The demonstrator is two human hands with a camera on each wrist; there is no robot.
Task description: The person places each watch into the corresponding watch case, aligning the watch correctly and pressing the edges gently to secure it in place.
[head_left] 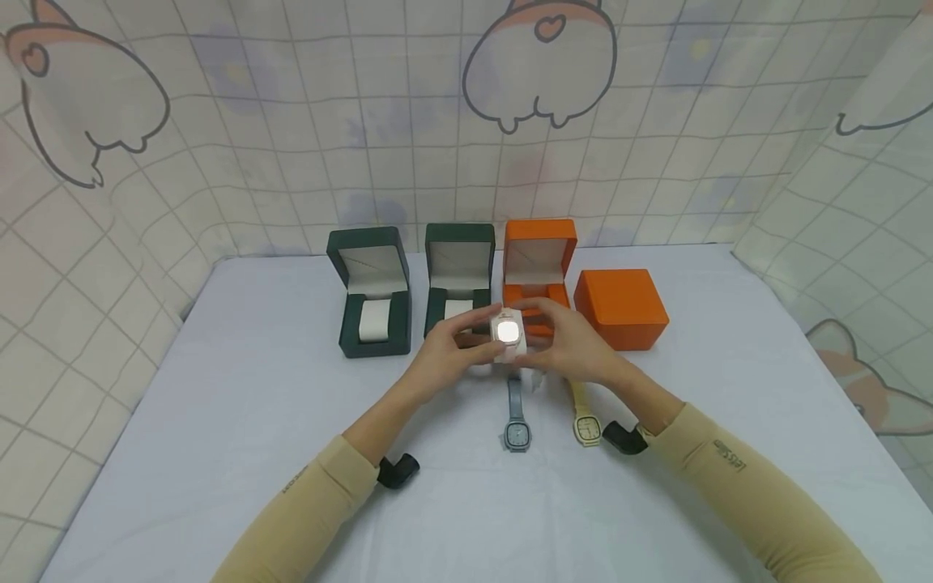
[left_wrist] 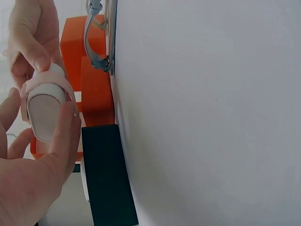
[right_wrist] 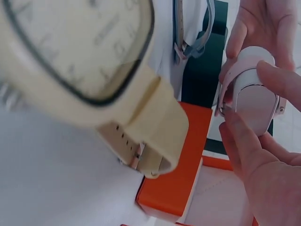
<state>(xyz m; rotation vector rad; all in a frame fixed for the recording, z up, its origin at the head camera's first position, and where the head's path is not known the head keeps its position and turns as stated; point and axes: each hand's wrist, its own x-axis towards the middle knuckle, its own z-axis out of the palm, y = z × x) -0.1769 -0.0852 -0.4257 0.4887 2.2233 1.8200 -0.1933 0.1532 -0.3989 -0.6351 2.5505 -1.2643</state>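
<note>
Both hands hold a pale pink watch point(head_left: 508, 332) in front of an open orange watch box point(head_left: 539, 229). Its pink strap point(left_wrist: 37, 81) goes round a white watch cushion point(right_wrist: 256, 110), seen from its end in both wrist views. My left hand point(head_left: 445, 355) grips it from the left, thumb and fingers on either side. From the right, my right hand point(head_left: 572, 344) pinches it with thumb and fingers. Below the hands, a blue watch point(head_left: 517, 436) and a yellow watch point(head_left: 586, 429) lie on the table.
Two dark green boxes stand open at the back left, one point(head_left: 374, 348) holding a white cushion, the other point(head_left: 459, 232) partly behind my left hand. A closed orange box point(head_left: 622, 308) stands at the right. The white table point(head_left: 255, 389) meets a patterned cloth point(head_left: 306, 162) behind.
</note>
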